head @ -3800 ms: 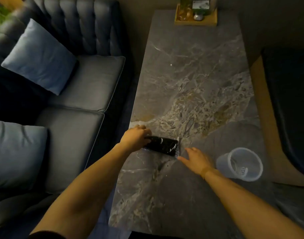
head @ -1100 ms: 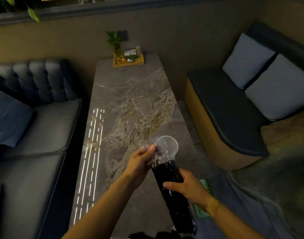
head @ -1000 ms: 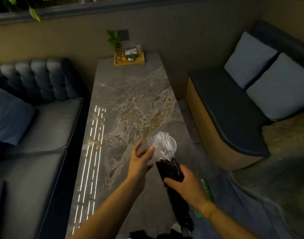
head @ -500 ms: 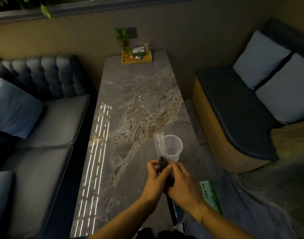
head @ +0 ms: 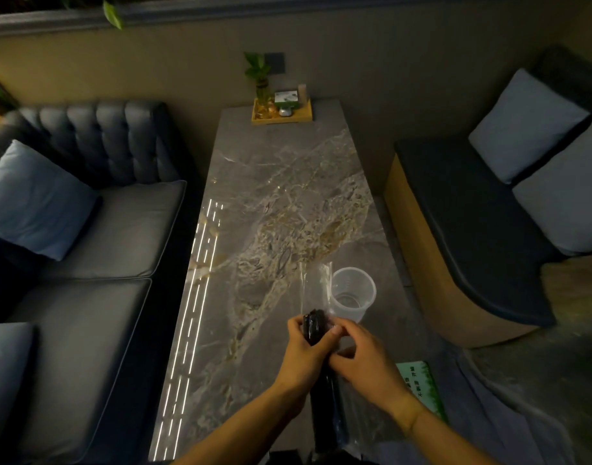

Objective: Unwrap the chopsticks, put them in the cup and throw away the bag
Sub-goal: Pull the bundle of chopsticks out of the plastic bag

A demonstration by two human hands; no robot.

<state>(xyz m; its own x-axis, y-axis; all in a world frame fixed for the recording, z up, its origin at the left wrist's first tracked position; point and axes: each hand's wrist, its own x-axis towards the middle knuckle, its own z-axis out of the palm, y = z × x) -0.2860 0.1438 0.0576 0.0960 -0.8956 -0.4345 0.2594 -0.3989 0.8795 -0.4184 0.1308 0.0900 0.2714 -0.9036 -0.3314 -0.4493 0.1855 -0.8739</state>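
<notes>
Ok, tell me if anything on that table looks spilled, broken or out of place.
Nothing stands out. The cup stands upright on the table, with no spill visible. The left hand and right hand hold the dark chopsticks, the clear bag sticking up loose above them. The tray sits squarely at the far end.

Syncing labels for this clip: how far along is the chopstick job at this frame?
Early-middle. Done: the clear bag looks open at its top, its loose end standing above the dark chopsticks. In hand: left hand and right hand both grip the bundle, with the chopstick ends showing between the fingers. Left: chopsticks are not in the cup, which looks empty, and the bag isn't thrown away.
</notes>
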